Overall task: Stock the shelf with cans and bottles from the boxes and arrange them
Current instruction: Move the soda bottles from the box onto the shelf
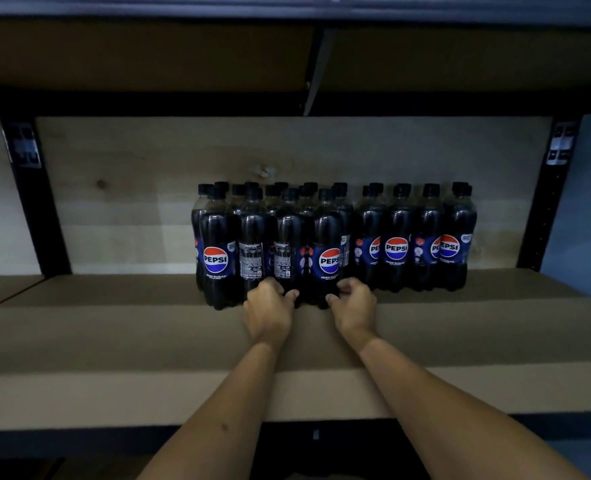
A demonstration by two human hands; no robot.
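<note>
Both hands work at the foot of the front row of bottles (270, 247), which stands mid-shelf, toward the back wall. Left hand (268, 308) curls its fingers round the base of one bottle (287, 251); right hand (351, 304) curls round the base of the next bottle (327, 251). A further group of bottles (415, 244) sits just beside, toward the right end of the shelf (114, 341). Judgement: slide low, keep bases flat, square the row with its neighbours, turn logos forward. Tipping the tall bottles is the risk.

Bottles (332, 237) on shelf (114, 341), right of centre, against back panel (131, 188).
</note>
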